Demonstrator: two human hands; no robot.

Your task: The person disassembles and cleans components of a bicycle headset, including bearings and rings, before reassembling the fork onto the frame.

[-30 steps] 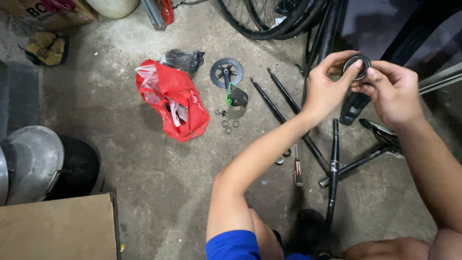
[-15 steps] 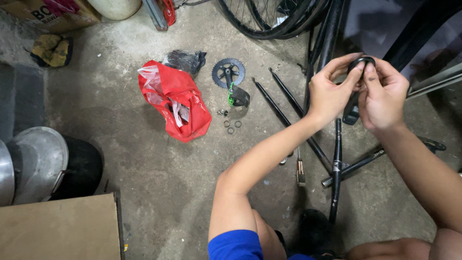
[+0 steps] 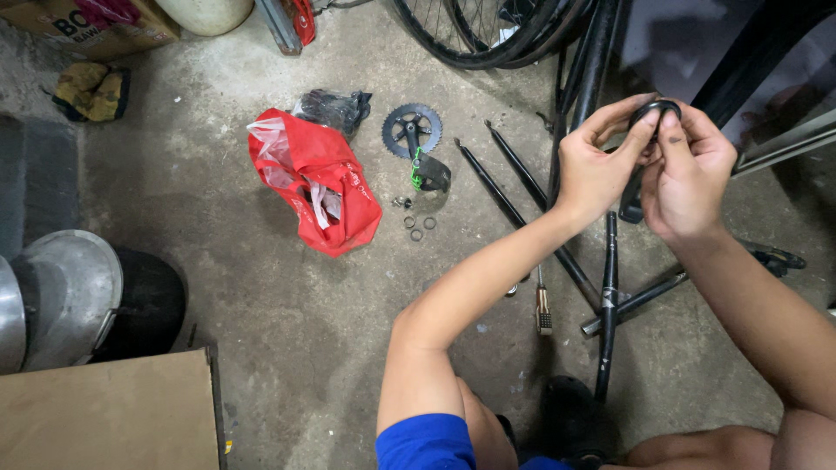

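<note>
Floor: bare concrete floor [image 3: 261, 331]; every loose part lies on it, so the piece in hand is best kept up between both hands, not put down among the small bits.
Wheel: a spoked bicycle wheel [image 3: 488, 35] lies at the top edge, well apart from the hands.
Bag: a red plastic bag [image 3: 318, 178] lies crumpled left of the parts, a dark bundle just above it.
Tubes: several black tubes [image 3: 514, 187] lie fanned out below the hands; one runs straight down toward the knees.
Chainring: a toothed chainring with crank [image 3: 411, 130] lies flat, beside a pedal with a green tag.
Left hand: left hand [image 3: 596, 157] is raised chest-high, forearm slanting up from the lower middle, wrist bent back, fingers curled over the ring's near side and pressed on it.
Right hand: right hand [image 3: 688, 170] meets it from the right, forearm coming in from the lower right corner, thumb and forefinger pinching the ring's top edge.
Ring: a small black ring [image 3: 655, 111] is held in the air between both sets of fingertips, above the tubes.
Doing it well: I judge an even squeeze from both sides, ring kept level, suits best; a lopsided pinch could flip it out.
Washers: small washers [image 3: 416, 224] lie loose below the pedal.
</note>
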